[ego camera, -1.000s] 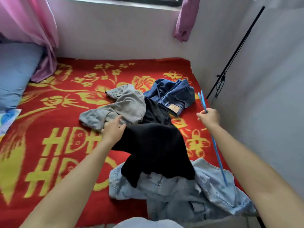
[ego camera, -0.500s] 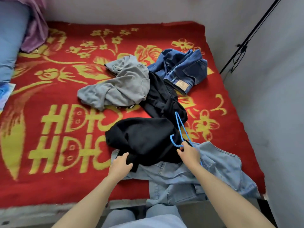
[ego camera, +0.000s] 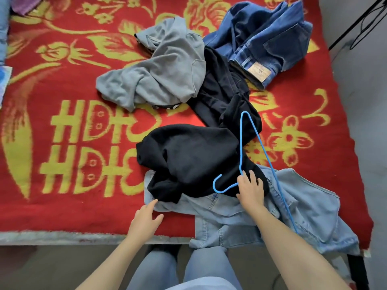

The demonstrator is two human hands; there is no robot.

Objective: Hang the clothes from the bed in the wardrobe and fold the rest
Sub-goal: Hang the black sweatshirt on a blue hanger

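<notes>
A black sweatshirt [ego camera: 188,160] lies crumpled in the middle of the bed, on top of a light blue denim jacket [ego camera: 310,208] at the near edge. A blue wire hanger [ego camera: 241,143] lies across both. My right hand [ego camera: 250,190] holds the hanger at its neck, the wire passing between thumb and fingers, with the hook sticking out to the left. My left hand [ego camera: 144,222] is open over the blanket, its fingertips at the near-left corner of the denim jacket and the black hem. Farther back lie a grey hoodie [ego camera: 163,70], dark blue jeans [ego camera: 263,40] and another black garment [ego camera: 222,88].
A red blanket with yellow flowers [ego camera: 73,164] covers the bed. A grey wall [ego camera: 364,101] runs along the right side, with a black pole and cable [ego camera: 360,21] leaning on it. My legs in light jeans [ego camera: 182,266] stand against the bed's near edge.
My right hand brought the hanger from the right wall side down onto the black sweatshirt. My left hand left the grey hoodie and came back to the near hem. The view tilted down.
</notes>
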